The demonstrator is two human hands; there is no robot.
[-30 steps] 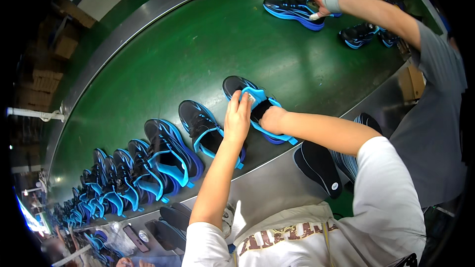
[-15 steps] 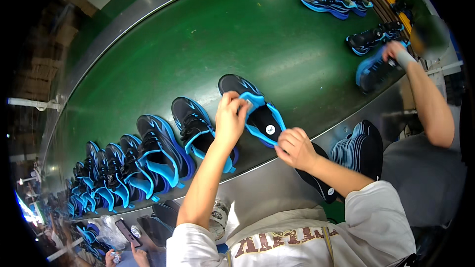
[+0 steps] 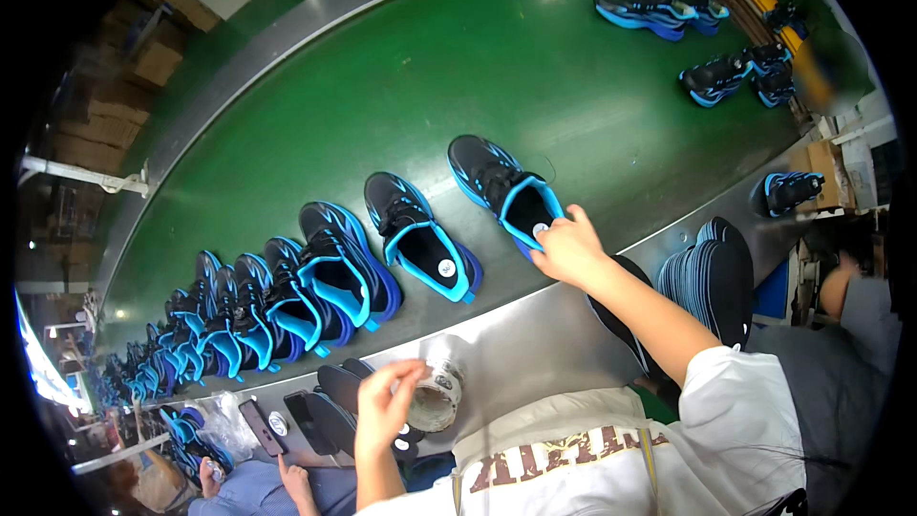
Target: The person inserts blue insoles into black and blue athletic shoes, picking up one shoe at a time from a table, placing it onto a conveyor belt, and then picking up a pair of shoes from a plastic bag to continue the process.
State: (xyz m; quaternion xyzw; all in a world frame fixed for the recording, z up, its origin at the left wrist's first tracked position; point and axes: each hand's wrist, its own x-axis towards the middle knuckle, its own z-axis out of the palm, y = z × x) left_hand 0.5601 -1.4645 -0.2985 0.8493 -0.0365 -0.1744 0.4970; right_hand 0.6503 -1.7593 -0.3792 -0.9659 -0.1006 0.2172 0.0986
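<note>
**Right hand at the sneaker's heel, left hand at the sticker roll**

The right hand (image 3: 568,250) rests on the near heel end of a black and blue sneaker (image 3: 501,189), fingers curled and pressing into the blue-lined opening where a small round sticker (image 3: 541,227) sits on the insole; it grasps nothing that can be made out. The sneaker lies on the green conveyor belt (image 3: 535,86), toe pointing far and left, so most of it stretches away beyond the fingertips.

The left hand (image 3: 384,408) is down near the body, fingers pinched together at the rim of a roll of stickers (image 3: 437,397) standing on the steel ledge (image 3: 535,344); whether a sticker is between the fingertips cannot be told.

Left of the handled sneaker lies a second sneaker (image 3: 420,234) with its own round sticker inside, and further left a tight row of sneakers (image 3: 258,301) runs off toward the rim. Right of the right forearm, a stack of black insoles (image 3: 716,272) stands on edge. More insoles (image 3: 330,401) lie left of the roll. Far right on the belt are other sneaker pairs (image 3: 659,11).
</note>
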